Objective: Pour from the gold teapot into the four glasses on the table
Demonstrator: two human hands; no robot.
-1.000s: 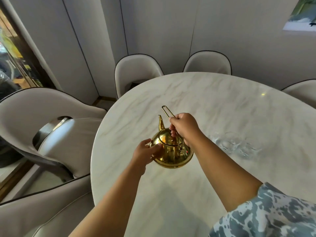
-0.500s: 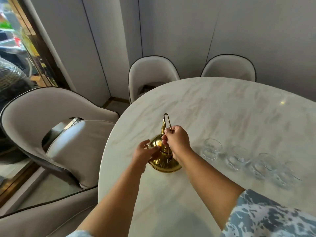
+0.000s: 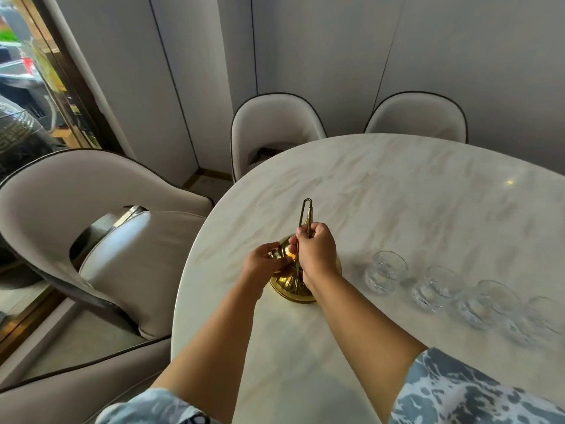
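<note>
Head view: my right hand (image 3: 315, 255) is closed around the thin wire handle (image 3: 306, 214) of the round gold metal teapot (image 3: 290, 284), which stands on the white marble table (image 3: 397, 191). My left hand (image 3: 263, 264) cups its side, fingers curled against the body. Four clear empty glasses (image 3: 385, 270) stand in a row just right of it.

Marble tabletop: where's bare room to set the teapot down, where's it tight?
Bare: marble table beyond the four glasses toward the far chairs, and near edge between the forearms. Tight: right of the gold teapot, along the glass row.
</note>
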